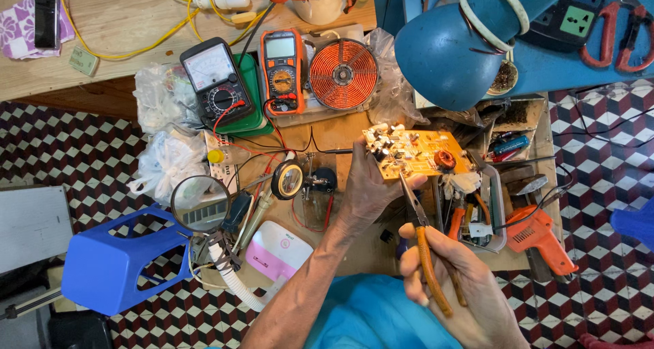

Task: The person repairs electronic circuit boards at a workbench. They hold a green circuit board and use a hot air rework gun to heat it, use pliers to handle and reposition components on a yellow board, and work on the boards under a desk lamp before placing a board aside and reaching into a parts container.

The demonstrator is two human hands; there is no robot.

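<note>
The left hand [368, 185] is near the middle of the view, fingers curled tight round the edge of a small yellow circuit board [415, 153], pinching it and holding it up over the bench w/ the parts side facing up. The board sits just at 1 o'clock from that hand; it has white bits at its left end and a little copper coil [445, 159] at its right end. The right hand [453, 281] is down at 5 o'clock from the board, fingers wrapped shut round the orange handles of thin pliers [422, 243]. The plier tip points up to 11 o'clock and touches the board's bottom edge; can't tell if the tip grips anything. At 9 o'clock from the left hand stands a small round magnifier on a clip stand [287, 180], and further that way a bigger round magnifying glass [199, 203]. At 11 o'clock are 2 meters side by side: a black one w/ a needle dial [216, 83] and an orange one w/ a screen [283, 69]. Just right of them, at 12 o'clock from the left hand, is a flat round copper coil [343, 73]. A big blue lamp shade [449, 49] hangs at 1 o'clock. An orange solder gun [538, 236] lies at 3 o'clock from the right hand, near a tray of tools [501, 213]. A blue plastic box [112, 264] is far off at 8 o'clock.
</note>
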